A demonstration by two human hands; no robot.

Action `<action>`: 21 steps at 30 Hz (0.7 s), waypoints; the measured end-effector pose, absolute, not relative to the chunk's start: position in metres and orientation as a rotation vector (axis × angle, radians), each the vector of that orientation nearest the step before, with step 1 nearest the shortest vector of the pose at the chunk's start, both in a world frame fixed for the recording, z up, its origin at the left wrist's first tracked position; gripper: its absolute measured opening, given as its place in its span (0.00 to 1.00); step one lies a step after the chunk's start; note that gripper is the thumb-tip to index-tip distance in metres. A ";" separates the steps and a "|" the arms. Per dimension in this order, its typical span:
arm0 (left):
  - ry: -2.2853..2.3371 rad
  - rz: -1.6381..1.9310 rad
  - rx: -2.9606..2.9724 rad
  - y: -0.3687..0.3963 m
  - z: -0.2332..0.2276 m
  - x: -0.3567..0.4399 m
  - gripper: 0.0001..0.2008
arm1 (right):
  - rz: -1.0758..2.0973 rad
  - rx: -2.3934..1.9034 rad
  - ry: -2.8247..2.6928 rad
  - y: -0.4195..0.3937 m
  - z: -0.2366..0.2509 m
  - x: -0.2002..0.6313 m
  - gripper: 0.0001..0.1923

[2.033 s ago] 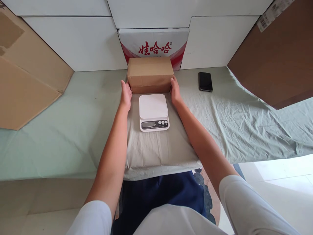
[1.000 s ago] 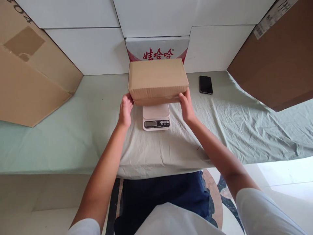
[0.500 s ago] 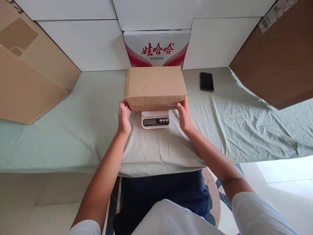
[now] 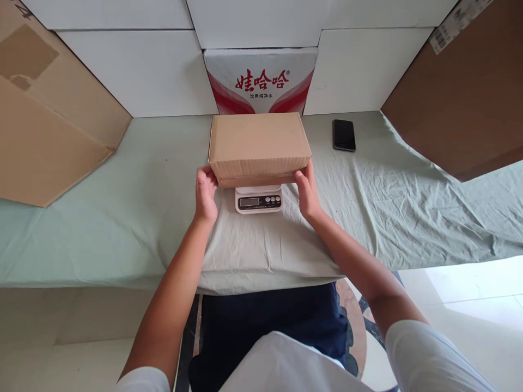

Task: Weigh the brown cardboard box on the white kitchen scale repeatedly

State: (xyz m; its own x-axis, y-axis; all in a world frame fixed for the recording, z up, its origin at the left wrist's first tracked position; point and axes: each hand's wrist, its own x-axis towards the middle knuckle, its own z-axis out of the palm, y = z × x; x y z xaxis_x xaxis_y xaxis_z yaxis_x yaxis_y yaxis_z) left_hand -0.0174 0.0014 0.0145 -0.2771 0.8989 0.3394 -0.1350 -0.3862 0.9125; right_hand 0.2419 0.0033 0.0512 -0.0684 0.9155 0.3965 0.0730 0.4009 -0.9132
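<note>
With left hand [image 4: 206, 197] and right hand [image 4: 308, 195], I am holding the carton [image 4: 260, 139] over the scale [image 4: 258, 206], grip part-curled around both lower ends; contact beneath is remaining unclear. I am judging level, even support best.

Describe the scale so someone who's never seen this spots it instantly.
Look to the green cloth, then the brown box between the left hand and right hand. The scale pokes out at the box's near side, its rear hidden. Unlike the box or the black phone, it is white, with a dark panel holding a small display and three round buttons.
</note>
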 end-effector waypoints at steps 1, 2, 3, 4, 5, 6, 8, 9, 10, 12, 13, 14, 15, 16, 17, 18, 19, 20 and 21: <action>1.040 1.759 1.200 0.001 0.015 -0.017 0.31 | 0.883 -0.941 -1.483 0.003 0.051 0.242 0.35; 1.040 1.759 1.197 0.001 0.015 -0.017 0.31 | 0.874 -0.947 -1.489 0.003 0.050 0.242 0.35; 1.040 1.758 1.193 0.001 0.015 -0.017 0.31 | 0.868 -0.951 -1.492 0.003 0.050 0.242 0.35; 1.040 1.757 1.189 0.001 0.015 -0.017 0.31 | 0.865 -0.952 -1.493 0.004 0.050 0.242 0.36; 1.040 1.756 1.184 0.001 0.015 -0.017 0.31 | 0.865 -0.950 -1.491 0.003 0.050 0.242 0.36; 1.039 1.757 1.179 0.001 0.016 -0.016 0.31 | 0.869 -0.948 -1.486 0.003 0.051 0.241 0.36; 1.034 1.759 1.168 0.001 0.016 -0.016 0.31 | 0.882 -0.938 -1.467 0.002 0.051 0.241 0.37; 1.031 1.762 1.162 0.001 0.017 -0.016 0.31 | 0.887 -0.933 -1.454 0.002 0.052 0.241 0.37; 1.031 1.765 1.156 0.001 0.017 -0.016 0.31 | 0.891 -0.930 -1.445 0.001 0.052 0.241 0.37; 1.036 1.766 1.154 0.001 0.017 -0.017 0.31 | 0.894 -0.936 -1.436 -0.001 0.053 0.241 0.36; 1.041 1.764 1.158 0.001 0.017 -0.017 0.31 | 0.896 -0.941 -1.433 -0.002 0.053 0.241 0.36; 1.046 1.761 1.164 0.001 0.017 -0.018 0.31 | 0.898 -0.946 -1.431 -0.002 0.052 0.241 0.35; 1.050 1.759 1.171 0.001 0.016 -0.018 0.31 | 0.900 -0.949 -1.429 -0.003 0.052 0.241 0.35; 1.054 1.758 1.178 0.001 0.016 -0.018 0.32 | 0.899 -0.949 -1.427 -0.003 0.051 0.241 0.35; 1.057 1.759 1.183 0.000 0.016 -0.018 0.32 | 0.895 -0.949 -1.429 -0.003 0.051 0.241 0.35; 1.060 1.761 1.185 0.000 0.016 -0.019 0.32 | 0.887 -0.951 -1.435 -0.003 0.050 0.241 0.34; 1.064 1.763 1.184 0.000 0.017 -0.019 0.32 | 0.878 -0.954 -1.446 -0.003 0.050 0.242 0.34; 1.068 1.762 1.183 -0.001 0.017 -0.018 0.32 | 0.869 -0.959 -1.458 -0.003 0.049 0.242 0.33; 1.071 1.761 1.179 -0.001 0.017 -0.018 0.32 | 0.862 -0.964 -1.467 -0.003 0.049 0.242 0.32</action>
